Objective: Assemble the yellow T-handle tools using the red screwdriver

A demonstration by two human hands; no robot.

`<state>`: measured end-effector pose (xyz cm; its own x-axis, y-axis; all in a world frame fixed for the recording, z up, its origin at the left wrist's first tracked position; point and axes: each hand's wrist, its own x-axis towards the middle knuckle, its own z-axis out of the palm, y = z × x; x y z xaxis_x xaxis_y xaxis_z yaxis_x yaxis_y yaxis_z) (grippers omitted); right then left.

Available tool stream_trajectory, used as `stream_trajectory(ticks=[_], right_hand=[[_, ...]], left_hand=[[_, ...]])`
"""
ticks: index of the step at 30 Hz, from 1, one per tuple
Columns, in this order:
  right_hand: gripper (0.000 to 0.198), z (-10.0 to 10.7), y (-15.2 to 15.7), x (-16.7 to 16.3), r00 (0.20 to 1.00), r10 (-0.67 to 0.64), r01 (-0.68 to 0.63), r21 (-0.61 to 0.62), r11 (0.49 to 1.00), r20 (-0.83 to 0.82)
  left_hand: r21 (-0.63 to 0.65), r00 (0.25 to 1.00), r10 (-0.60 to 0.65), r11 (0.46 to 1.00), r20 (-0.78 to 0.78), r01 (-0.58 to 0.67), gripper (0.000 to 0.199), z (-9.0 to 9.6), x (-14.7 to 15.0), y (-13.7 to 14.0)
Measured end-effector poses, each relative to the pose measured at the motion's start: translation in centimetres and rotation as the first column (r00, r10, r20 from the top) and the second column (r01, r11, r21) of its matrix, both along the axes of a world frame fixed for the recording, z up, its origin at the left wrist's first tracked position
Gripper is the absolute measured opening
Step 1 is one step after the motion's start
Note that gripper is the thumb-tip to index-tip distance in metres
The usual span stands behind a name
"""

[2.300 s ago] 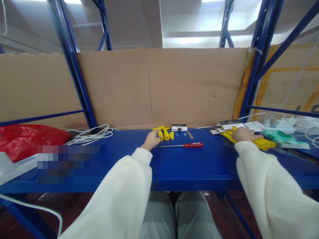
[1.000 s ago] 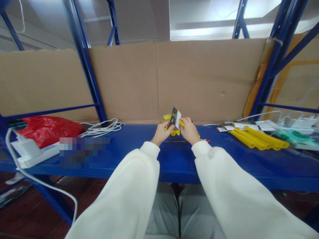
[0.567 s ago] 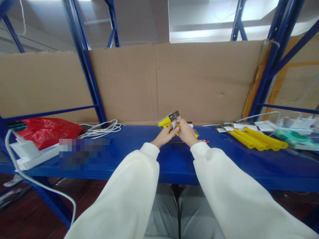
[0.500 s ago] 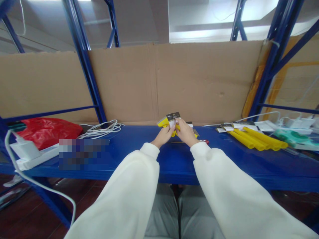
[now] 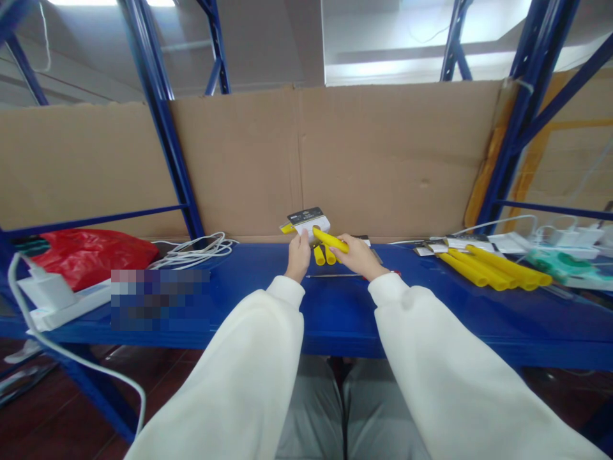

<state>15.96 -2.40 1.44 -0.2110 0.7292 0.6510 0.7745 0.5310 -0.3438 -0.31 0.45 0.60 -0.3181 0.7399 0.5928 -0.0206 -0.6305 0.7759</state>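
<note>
Centrally, in the head view, two bare hands in thick white sleeves [image 5: 258, 358] meet above a blue table [image 5: 258, 306]. The right hand [image 5: 357, 257] is closed around the lower end of a yellow handle [image 5: 331, 240], which slants up and leftward to a black-and-white card [image 5: 309, 220]. The left hand [image 5: 299, 255] grips the card's lower edge with the thumb upright; whether its fingers also press the handle cannot be told. The card is tilted, raised in front of the hands, and a flat yellow piece [image 5: 288, 228] pokes out beyond its left side.

Below the held handle, between the hands, two short yellow tubes [image 5: 325, 255] lie side by side. Slightly nearer the person is a screwdriver [image 5: 330, 276], its thin shaft showing between the hands and its red grip mostly hidden by the right one. A small metal strip [image 5: 377, 257] lies just beyond the right wrist.

Well to the right of the hands, a row of longer yellow handles [image 5: 498, 269] rests near a green item [image 5: 558, 262]. Well to the left are a coiled white cable [image 5: 204, 249], a red plastic bag [image 5: 96, 252] and a white power strip [image 5: 71, 305]. Brown cardboard [image 5: 383, 160] stands upright behind everything.
</note>
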Motion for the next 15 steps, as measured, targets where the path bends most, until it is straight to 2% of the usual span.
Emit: stream_trajectory(ticks=[3, 5, 7, 11, 15], right_hand=[[0.030, -0.1, -0.2, -0.4, 0.999, -0.034, 0.035, 0.018, 0.999, -0.033], [0.036, -0.3, -0.3, -0.6, 0.996, -0.046, 0.048, 0.027, 0.998, -0.074], [0.042, -0.5, -0.2, -0.7, 0.992, -0.029, 0.033, 0.027, 0.999, -0.121], [0.051, -0.9, 0.6, -0.9, 0.952, 0.078, -0.075, 0.021, 0.997, -0.296], [0.047, -0.9, 1.6, -1.1, 0.804, 0.157, -0.219, -0.041, 0.975, -0.574]], left_hand=[[-0.049, 0.978, -0.206, 0.977, 0.025, 0.207, 0.038, 0.1, 0.6, -0.2], [-0.086, 0.938, -0.346, 0.935, 0.003, 0.345, 0.041, 0.0, 1.0, -0.4], [-0.100, 0.904, -0.428, 0.900, -0.019, 0.424, 0.042, -0.1, 1.3, -0.6], [-0.078, 0.909, -0.416, 0.906, 0.002, 0.415, 0.040, -0.2, 1.2, -0.7], [-0.047, 0.944, -0.328, 0.943, 0.025, 0.329, 0.038, -0.2, 0.9, -0.5]])
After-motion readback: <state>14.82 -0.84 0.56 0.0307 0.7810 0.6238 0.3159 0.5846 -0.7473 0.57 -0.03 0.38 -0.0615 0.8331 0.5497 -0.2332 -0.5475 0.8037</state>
